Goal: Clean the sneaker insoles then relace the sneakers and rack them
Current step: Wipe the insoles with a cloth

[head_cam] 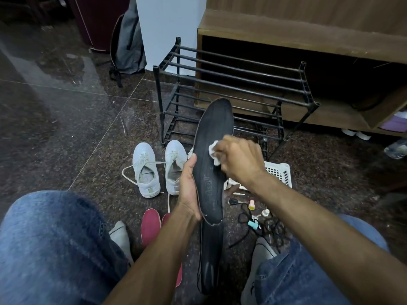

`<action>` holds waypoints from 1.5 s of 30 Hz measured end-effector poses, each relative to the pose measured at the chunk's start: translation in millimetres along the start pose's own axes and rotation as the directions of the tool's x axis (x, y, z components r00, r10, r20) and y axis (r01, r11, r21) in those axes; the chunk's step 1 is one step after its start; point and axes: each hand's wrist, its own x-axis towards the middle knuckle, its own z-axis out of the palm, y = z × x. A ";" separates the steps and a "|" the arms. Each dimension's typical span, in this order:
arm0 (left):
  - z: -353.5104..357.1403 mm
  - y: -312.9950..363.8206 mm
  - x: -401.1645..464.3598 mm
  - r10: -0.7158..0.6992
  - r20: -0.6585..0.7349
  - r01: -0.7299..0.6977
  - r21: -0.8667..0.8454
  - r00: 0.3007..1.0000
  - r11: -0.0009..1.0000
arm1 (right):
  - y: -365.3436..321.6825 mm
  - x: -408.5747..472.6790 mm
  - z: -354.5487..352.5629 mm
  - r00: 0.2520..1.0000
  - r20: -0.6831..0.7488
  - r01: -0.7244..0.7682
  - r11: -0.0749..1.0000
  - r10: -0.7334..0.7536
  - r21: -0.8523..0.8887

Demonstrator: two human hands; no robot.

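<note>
Nearest, the left hand (189, 183) gripped the black insole (212, 155) along its heel-side edge, long axis running away toward the shoe rack (231, 84). Just beyond, the right hand (240, 159) pinched a white wipe (213, 149) against its middle; the toe end lay farther out.

Held upright at centre between left hand (189, 186) and right hand (239, 160): an insole (212, 150), a cloth (214, 150) pressed against its face by the right hand. Directly below, on the floor between the knees: a second insole (210, 256). Left of that, two more insoles (150, 225) side by side. Beyond these, left of the held insole: a pair of sneakers (158, 168). Behind everything, a rack (237, 84) standing before a cabinet (308, 29). Right of the hands: a basket (278, 172), with small bottles (252, 204) and laces (259, 230) nearer.
</note>
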 end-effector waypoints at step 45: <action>17.5 1.0 -6.8 0.066 -0.116 -0.068 -0.010 0.991 0.998 | 9.4 -5.1 13.9 0.986 -0.162 0.064 0.976 -0.031 0.208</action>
